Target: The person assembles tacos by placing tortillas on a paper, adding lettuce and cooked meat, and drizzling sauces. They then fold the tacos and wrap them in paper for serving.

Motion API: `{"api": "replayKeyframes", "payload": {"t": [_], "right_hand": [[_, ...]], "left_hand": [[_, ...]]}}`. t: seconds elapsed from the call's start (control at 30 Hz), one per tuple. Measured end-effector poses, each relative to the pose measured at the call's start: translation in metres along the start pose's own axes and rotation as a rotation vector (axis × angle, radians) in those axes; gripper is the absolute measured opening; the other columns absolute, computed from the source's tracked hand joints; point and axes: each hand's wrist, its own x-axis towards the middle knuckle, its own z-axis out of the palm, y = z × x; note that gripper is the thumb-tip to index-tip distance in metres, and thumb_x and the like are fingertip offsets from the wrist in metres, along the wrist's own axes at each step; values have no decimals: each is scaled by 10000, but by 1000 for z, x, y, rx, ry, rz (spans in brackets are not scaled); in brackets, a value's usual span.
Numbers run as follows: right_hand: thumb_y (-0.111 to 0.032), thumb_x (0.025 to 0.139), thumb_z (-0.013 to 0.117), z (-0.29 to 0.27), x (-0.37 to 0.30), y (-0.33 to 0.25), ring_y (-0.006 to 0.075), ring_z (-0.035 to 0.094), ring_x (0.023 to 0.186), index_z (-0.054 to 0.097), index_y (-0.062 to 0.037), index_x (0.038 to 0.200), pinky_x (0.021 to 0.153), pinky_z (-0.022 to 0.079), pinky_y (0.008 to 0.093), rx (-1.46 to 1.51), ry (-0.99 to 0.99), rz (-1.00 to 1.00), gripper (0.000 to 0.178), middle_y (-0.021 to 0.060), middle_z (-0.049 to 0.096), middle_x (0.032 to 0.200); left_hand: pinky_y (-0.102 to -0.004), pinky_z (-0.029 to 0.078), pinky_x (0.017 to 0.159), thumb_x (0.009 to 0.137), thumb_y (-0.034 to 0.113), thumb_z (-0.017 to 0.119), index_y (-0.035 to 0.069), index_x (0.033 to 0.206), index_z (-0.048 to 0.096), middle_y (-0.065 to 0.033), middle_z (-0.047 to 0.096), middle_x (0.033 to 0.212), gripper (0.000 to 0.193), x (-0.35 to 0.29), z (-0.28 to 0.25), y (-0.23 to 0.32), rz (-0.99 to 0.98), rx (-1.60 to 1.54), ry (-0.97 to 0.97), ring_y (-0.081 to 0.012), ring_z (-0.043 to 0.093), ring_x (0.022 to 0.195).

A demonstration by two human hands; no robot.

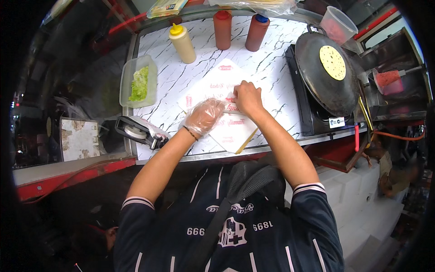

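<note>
My left hand (205, 116), in a clear plastic glove, lies over a stack of white wrapping papers (226, 136) with red print. Its fingers stretch out toward my right hand. My right hand (248, 99) is bare, with fingers curled together just beyond the glove's tips. Whether it pinches the glove's end or a paper's edge is hidden. The papers lie flat on the marbled white counter (167, 72), one corner pointing at me with a brownish layer under its edge. A round, spotted flatbread (333, 62) rests on the black griddle (317, 77) at the right.
Shredded lettuce (139, 84) sits in a clear tub (152, 93) at the left, with a tape dispenser (140, 131) nearer me. Along the back stand a yellow-capped bottle (183, 45), a red-capped bottle (222, 31) and a blue-capped bottle (257, 34). A clear container (337, 27) stands behind the griddle.
</note>
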Motion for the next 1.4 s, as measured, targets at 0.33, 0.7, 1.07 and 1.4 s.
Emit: {"api": "replayKeyframes", "payload": {"t": [0.33,0.7,1.07,1.4], "right_hand": [[-206,959,626,-11,-33,24,257,592,1116,688,-61,1156,982,428,487,-199,151,-500,252,86,671,1104],[-117,878,616,22,-31,-6,337,639,1096,664,48,1132,891,531,416,-523,510,-562,306,178,631,1142],[-132,962,571,14,-17,-19,313,657,968,439,-308,1557,1031,506,550,-462,341,-584,635,144,606,1057],[-50,880,574,6,4,10,295,687,988,613,-2,1114,1207,291,644,-294,237,-635,242,131,592,1032]], "left_hand": [[-476,519,875,962,337,631,126,1152,676,-110,714,1082,288,29,-3,-18,-231,-34,-191,-302,671,1031],[-482,522,768,921,273,666,132,937,724,-101,701,941,154,30,-3,-9,-312,67,323,-325,677,900],[-384,611,723,1063,409,456,-39,1009,704,-159,764,900,514,-27,5,-74,-1451,-1375,248,-298,724,750],[-469,578,787,979,97,583,80,1234,658,-185,717,1142,266,12,32,-19,-242,-79,503,-358,718,868]]}}
